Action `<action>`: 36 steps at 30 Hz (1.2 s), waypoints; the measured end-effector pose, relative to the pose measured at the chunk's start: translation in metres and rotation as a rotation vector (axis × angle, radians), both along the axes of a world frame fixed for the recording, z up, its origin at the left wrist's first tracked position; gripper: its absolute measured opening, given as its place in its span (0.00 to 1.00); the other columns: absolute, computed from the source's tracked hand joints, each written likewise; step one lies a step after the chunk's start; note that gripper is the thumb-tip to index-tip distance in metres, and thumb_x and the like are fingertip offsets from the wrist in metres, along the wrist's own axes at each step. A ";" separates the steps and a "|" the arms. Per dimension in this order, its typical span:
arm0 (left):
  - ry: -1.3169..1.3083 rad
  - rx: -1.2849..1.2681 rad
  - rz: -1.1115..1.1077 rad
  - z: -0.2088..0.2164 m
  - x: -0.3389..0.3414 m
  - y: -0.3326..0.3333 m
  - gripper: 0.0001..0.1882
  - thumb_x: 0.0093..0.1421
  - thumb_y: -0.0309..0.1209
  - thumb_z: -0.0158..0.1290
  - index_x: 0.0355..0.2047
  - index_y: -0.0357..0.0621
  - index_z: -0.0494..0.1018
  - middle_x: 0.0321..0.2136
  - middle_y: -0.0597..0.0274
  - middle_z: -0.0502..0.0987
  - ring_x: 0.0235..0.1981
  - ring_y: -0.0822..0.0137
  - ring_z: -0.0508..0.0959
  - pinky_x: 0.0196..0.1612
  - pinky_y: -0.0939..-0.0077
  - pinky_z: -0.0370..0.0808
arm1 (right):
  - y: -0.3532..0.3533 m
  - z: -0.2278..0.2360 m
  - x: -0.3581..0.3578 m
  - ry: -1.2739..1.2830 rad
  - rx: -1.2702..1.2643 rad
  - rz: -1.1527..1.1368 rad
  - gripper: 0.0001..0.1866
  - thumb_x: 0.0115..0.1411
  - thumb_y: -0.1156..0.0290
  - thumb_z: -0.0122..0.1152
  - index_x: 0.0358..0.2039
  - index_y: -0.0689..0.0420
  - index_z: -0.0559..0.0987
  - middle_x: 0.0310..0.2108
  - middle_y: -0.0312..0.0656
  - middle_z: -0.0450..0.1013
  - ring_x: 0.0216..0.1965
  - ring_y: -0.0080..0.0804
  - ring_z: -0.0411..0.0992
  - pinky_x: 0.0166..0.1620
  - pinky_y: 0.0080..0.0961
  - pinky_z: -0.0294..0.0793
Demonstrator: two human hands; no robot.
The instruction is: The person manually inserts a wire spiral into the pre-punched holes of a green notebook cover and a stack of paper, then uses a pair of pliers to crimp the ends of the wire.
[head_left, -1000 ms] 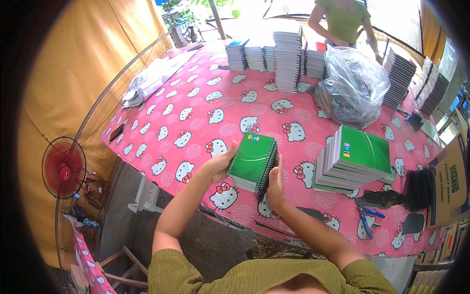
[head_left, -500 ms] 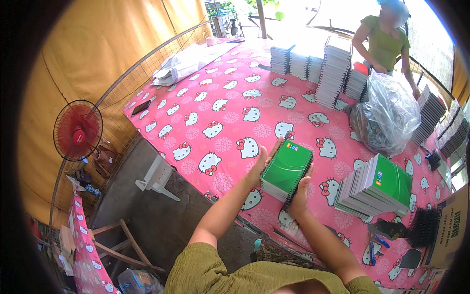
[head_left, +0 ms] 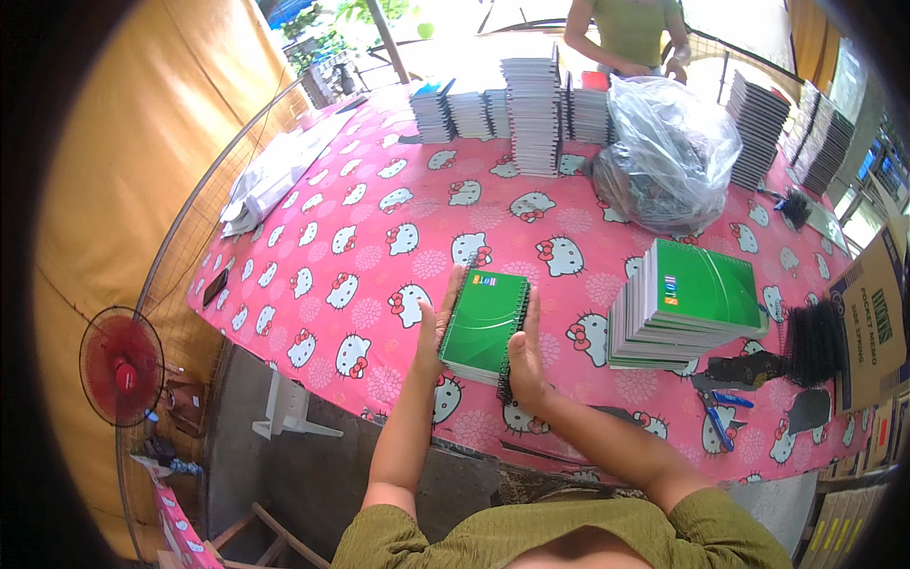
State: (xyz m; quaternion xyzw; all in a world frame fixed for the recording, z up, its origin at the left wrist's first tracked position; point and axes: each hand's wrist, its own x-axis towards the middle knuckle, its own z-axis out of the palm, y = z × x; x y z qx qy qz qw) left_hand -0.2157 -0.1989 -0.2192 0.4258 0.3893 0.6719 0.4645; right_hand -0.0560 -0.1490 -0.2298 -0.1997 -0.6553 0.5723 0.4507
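Note:
A short stack of green-covered spiral notebooks (head_left: 485, 322) is squeezed between my two palms, just above or on the near part of the pink table; I cannot tell if it touches. My left hand (head_left: 436, 332) lies along the stack's left side, fingers stretched toward the far end. Along the spiral-bound edge, my right hand (head_left: 526, 360) presses from the right with its thumb up. A taller pile of loose green-covered notebooks (head_left: 687, 303) stands to the right, without visible coils on its near side.
Blue-handled pliers (head_left: 716, 417), black wire coils (head_left: 813, 346) and a cardboard box (head_left: 872, 313) are at right. Notebook stacks (head_left: 533, 114) and a clear plastic bag (head_left: 668, 156) stand farther back, near another person (head_left: 630, 38). A red fan (head_left: 123, 365) and white stool (head_left: 292, 408) are left.
My view has swung to the right, so the scene sits farther left. The notebook stack has turned more upright in the picture, still between both hands. The other person's head has left the picture.

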 end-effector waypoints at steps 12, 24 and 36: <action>-0.160 0.032 0.262 -0.018 -0.034 0.004 0.39 0.65 0.61 0.30 0.68 0.51 0.45 0.68 0.59 0.48 0.69 0.63 0.48 0.67 0.59 0.43 | -0.011 0.099 0.134 -0.059 1.010 0.074 0.31 0.60 0.54 0.59 0.59 0.58 0.66 0.63 0.57 0.53 0.64 0.51 0.55 0.62 0.47 0.58; 0.999 0.104 0.535 0.193 0.047 0.043 0.17 0.65 0.28 0.46 0.54 0.37 0.71 0.55 0.55 0.71 0.58 0.65 0.68 0.61 0.69 0.61 | 0.205 0.034 0.416 -0.839 0.387 -0.978 0.10 0.51 0.71 0.63 0.33 0.61 0.79 0.32 0.51 0.75 0.34 0.49 0.75 0.39 0.39 0.74; 1.366 -0.384 -0.299 0.206 0.225 0.192 0.16 0.59 0.37 0.56 0.39 0.34 0.77 0.30 0.59 0.79 0.32 0.70 0.77 0.38 0.74 0.74 | 0.242 0.041 0.435 -1.321 0.187 -0.837 0.12 0.55 0.69 0.58 0.38 0.58 0.81 0.34 0.54 0.77 0.39 0.50 0.76 0.43 0.42 0.74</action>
